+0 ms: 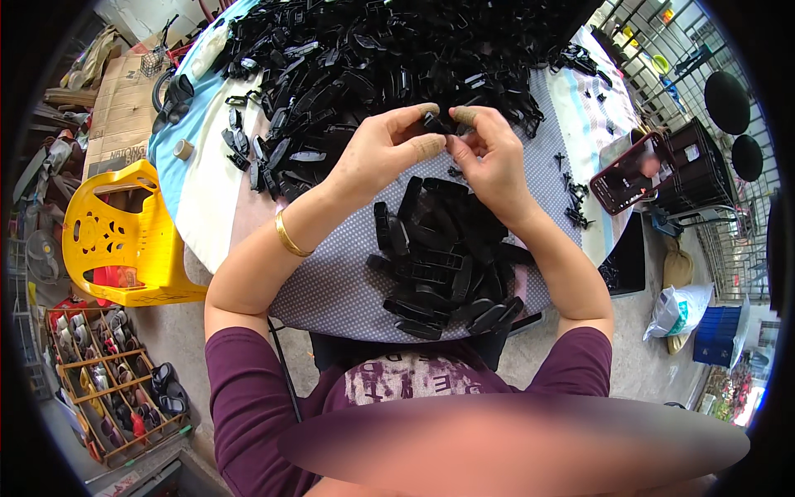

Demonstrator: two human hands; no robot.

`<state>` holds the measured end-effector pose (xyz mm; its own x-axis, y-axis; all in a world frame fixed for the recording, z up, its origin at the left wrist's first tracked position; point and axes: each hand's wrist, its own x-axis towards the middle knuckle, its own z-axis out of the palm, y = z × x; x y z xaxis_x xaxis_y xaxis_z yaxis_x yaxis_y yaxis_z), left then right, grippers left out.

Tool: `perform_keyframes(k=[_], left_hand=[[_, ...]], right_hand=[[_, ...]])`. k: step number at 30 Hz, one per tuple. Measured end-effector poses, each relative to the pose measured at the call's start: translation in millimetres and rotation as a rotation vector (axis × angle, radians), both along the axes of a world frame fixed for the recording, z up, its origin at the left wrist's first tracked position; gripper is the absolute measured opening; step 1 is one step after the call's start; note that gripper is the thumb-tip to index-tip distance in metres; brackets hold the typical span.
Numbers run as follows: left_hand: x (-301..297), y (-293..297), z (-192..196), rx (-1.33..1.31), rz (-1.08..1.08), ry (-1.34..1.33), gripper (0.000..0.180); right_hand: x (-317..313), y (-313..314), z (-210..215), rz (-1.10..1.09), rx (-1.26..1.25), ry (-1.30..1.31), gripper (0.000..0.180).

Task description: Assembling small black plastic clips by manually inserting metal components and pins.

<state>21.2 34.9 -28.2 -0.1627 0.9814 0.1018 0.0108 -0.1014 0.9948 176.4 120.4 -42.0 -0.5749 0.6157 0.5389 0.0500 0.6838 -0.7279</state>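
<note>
Above the middle of the table, my left hand (389, 145) is closed, its fingertips pinching a small black plastic part (436, 124). From the other side my right hand (490, 157) closes its thumb and fingers at the same part; the fingertips partly hide it. Tan coverings wrap several of my fingertips. Just nearer than my hands lies a heap of black plastic pieces (435, 269), long and curved. A far larger mound of similar black parts (356, 79) covers the back of the table.
Small black pieces (575, 203) lie on the patterned tablecloth (323, 290) at right, near a propped phone (633, 172). A small tan roll (183, 149) sits at the left edge. Beside the table stand a yellow plastic chair (124, 240), a shoe rack (116, 389) and a black crate (691, 170).
</note>
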Motion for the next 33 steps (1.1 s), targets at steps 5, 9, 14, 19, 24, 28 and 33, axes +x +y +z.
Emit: perform_keyframes(k=[5,9,14,19,24,28,33], left_hand=[[-5.0,2.5,-1.9,0.108,-0.012,-0.134,0.031],[-13.5,2.6,0.3,0.194,-0.040,0.242,0.026],[-12.9,0.7,5.8,0.208,-0.057,0.178,0.024],[-13.7,-8.9,31.1,0.059,-0.137,0.377,0.031],[8.4,-28.4,45.7,-0.052,-0.570,0.726,0.038],[-1.2,-10.2,20.9,0.187,-0.494,0.689,0.030],[-3.8,21.6,-2.8,0.099,-0.028,0.896,0.026]], right_hand=[[1.5,-0.9,6.5,-0.010,-0.044,-0.049,0.029],[7.4,4.0,8.7,0.234,-0.241,-0.214,0.027],[8.4,-2.9,12.6,0.135,0.072,-0.241,0.020],[21.1,37.1,23.9,0.402,-0.161,-0.392,0.030],[23.1,65.4,-2.9,-0.043,0.341,-0.341,0.031],[5.1,55.3,-7.9,-0.136,0.681,-0.385,0.038],[-2.2,67.4,-11.7,-0.151,0.785,-0.418,0.033]])
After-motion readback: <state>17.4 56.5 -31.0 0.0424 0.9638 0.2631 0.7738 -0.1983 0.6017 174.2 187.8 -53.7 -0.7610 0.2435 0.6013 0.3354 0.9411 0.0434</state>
